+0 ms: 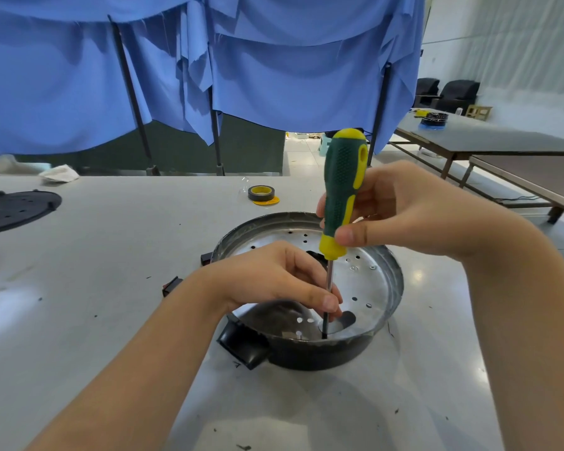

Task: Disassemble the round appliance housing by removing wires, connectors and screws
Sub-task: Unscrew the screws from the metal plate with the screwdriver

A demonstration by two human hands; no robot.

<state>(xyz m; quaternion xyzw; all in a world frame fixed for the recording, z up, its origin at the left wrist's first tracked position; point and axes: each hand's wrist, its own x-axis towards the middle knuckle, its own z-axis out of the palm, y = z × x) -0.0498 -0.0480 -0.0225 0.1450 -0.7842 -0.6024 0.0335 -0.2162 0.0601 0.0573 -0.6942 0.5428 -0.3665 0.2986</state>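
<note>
On the pale worktop (pixel 111 255), the left hand (pixel 274 278) pinches the upright shaft of the green-and-yellow screwdriver (pixel 341 196) low inside the round black-and-silver metal appliance housing (pixel 385 288). The right hand (pixel 401 209), above it, grips the handle; the tip points straight down at the housing's near floor.

workshop / teardown bay | pale work surface (pixel 111 255) near | blue cloth partition (pixel 258 76) on poles behind | tape roll (pixel 261 193) | more long tables (pixel 502 138) far right | bare hall floor
</note>
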